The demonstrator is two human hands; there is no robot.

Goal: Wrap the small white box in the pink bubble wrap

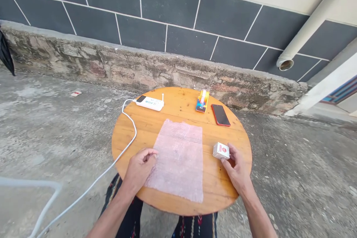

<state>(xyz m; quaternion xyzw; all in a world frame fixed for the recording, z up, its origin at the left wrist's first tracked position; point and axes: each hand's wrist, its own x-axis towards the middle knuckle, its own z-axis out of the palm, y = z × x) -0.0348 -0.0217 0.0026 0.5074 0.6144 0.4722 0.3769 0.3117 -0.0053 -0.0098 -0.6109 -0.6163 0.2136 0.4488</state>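
Observation:
A pinkish, see-through sheet of bubble wrap (180,160) lies flat on the round wooden table (128,126). At its left edge rests my left hand (141,167), fingers curled and thumb pressed to the index finger. Whether the sheet's edge or something small is between those fingertips cannot be made out. To the right of the sheet, my right hand (237,167) has its thumb and fingers around the right side of a small white box (221,150) with red print. The box appears to stand on the table, or just above it.
A white device (150,103) with a white cable (135,130) sits at the back left. Toward the back right are a colourful tape dispenser (202,101) and a red-edged phone (220,115). Behind the table runs a low stone ledge (125,65) below a tiled wall.

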